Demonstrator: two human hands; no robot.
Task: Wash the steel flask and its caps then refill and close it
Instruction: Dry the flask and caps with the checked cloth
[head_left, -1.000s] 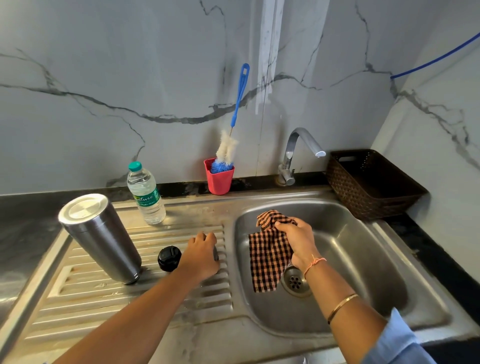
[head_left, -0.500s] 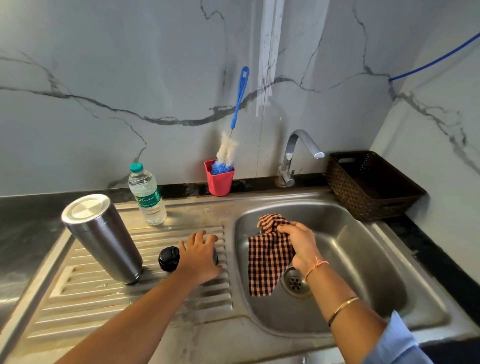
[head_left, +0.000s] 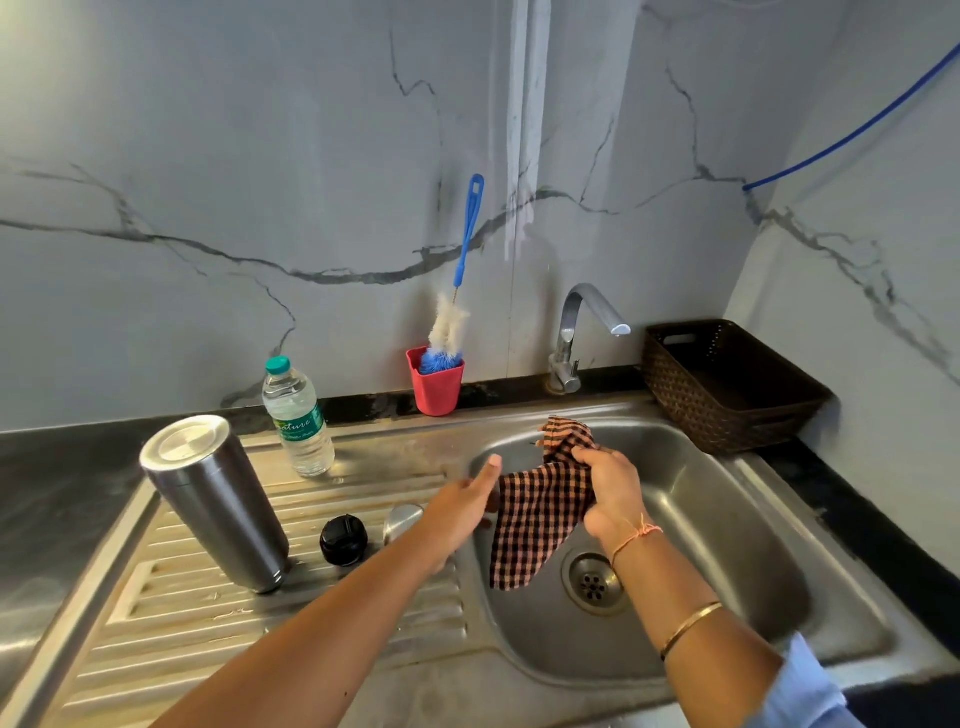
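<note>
Where basin meets drainboard: the sink (head_left: 857, 597) steps down at a rounded lip; bare steel lies open right of the drain (head_left: 595, 582) and toward the near rim.
Drainboard (head_left: 182, 639): ribbed, bare along its near half; wall behind, dark counter at left.
Basket (head_left: 727, 384): brown, at the basin's far right corner, against the wall.
Steel flask (head_left: 218, 499): stands on the drainboard's left part, long axis near upright, flat closed end up, leaning left in this wide view.
Cloth (head_left: 540, 525): checked, hanging into the basin, lower corner beside the drain.
Right hand (head_left: 608, 488): over the basin, fingers curled round the cloth's upper part.
Left hand (head_left: 462, 512): fingers straight, reaching across the lip to the cloth's left edge; contact cannot be told.
Black cap (head_left: 343, 539): just right of the flask's foot.
Steel cap (head_left: 402, 519): beside the black cap, partly hidden by the left wrist.
</note>
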